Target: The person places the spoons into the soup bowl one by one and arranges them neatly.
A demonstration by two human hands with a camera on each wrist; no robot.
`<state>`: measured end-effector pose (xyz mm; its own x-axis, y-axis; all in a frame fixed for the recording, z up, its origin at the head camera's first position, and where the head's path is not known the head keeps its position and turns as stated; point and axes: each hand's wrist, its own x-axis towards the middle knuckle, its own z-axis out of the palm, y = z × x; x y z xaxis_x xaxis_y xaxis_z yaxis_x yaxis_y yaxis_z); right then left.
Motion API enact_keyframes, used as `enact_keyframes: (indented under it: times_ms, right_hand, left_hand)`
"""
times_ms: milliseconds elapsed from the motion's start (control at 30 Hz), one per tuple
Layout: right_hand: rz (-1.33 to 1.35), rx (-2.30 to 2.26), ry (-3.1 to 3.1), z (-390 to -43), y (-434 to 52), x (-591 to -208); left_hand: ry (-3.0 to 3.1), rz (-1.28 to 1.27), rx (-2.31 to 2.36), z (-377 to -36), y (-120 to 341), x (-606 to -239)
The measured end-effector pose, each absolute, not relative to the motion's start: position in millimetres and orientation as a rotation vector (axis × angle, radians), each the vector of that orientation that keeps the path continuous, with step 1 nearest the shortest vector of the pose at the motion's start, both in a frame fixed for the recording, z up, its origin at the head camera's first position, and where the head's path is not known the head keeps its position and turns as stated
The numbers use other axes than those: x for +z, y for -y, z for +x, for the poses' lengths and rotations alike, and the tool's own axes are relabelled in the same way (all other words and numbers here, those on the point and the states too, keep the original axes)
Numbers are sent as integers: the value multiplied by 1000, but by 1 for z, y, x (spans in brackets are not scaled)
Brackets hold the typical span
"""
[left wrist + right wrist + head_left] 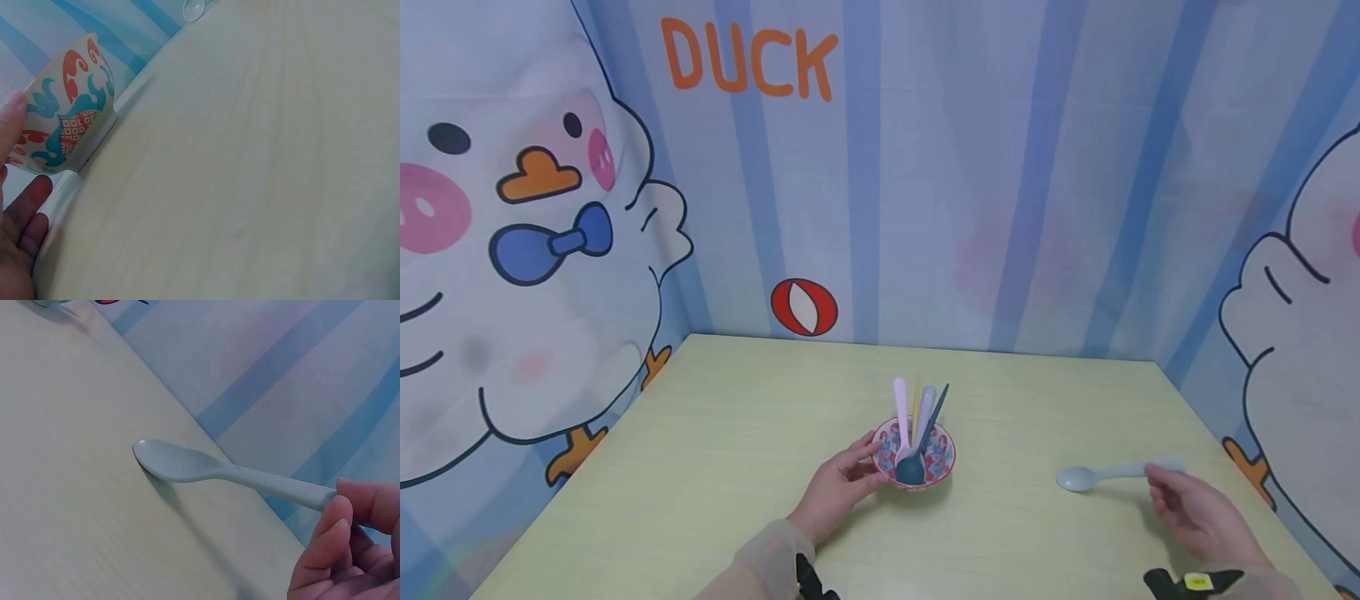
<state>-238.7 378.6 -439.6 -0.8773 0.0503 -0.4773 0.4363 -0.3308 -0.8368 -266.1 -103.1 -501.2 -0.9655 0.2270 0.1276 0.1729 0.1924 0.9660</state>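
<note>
A small patterned bowl [942, 461] stands mid-table with several plastic spoons [901, 417] leaning in it, a dark blue one [914, 467] in front. My left hand [838, 486] cups the bowl's left side; the left wrist view shows a fingertip [11, 122] on the bowl [65, 106]. To the right, my right hand [1195, 510] pinches the handle of a pale grey-blue spoon [1101, 475] between thumb and fingers [334, 528]. This spoon [187, 464] lies nearly level, its scoop just above or on the table.
The pale wooden table [715, 467] is walled by a cartoon duck curtain [925, 167] at the back and both sides. Bare tabletop lies between the bowl and the grey-blue spoon, and along the left side.
</note>
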Motion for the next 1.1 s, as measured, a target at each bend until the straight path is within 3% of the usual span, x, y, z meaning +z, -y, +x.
enact_keyframes:
  times_ms: [1100]
  right_hand:
    - [872,-2425,-1913,-253,-352,-442]
  left_hand:
    - [-2381,403,1924,-268,104,-502]
